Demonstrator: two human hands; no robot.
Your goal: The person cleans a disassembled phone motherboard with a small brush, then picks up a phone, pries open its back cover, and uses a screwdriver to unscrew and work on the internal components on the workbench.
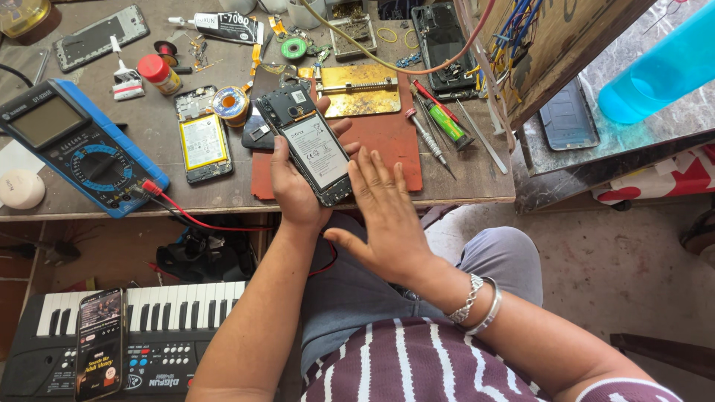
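- The left hand point(294, 190) gripped an opened phone point(313, 145) with its back cover off, fingers wrapped round the left edge and the thumb at the right edge. The phone was held tilted above the front edge of the bench point(462, 182), over a red-brown work mat point(387, 141).
- The right hand point(387, 216) was open and flat, fingers spread, holding nothing; its fingertips lay just beside the lower right corner of the phone.
- A white rectangular label covered most of the phone's exposed battery; a smaller white label sat on the dark upper section.
- A shallow metal tray point(353, 28) stood at the far edge of the bench; its contents were small parts, too small to tell apart.
- A small bottle with a red cap point(159, 73) stood left of centre, near a second opened phone point(202, 135) that showed a pale yellow-white battery label.
- A dark glue tube point(223, 25) with a white printed band lay at the back of the bench.
- A blue-cased multimeter point(71, 141) lay on the left, a red lead point(201, 219) running from it.
- A brass-coloured clamp plate point(356, 88) lay beyond the mat, with a green-handled tool point(445, 123) to its right.
- Below the bench, a keyboard point(160, 327) carried a lit phone point(100, 342).
- A translucent blue bottle point(659, 67) lay on the side shelf at upper right.
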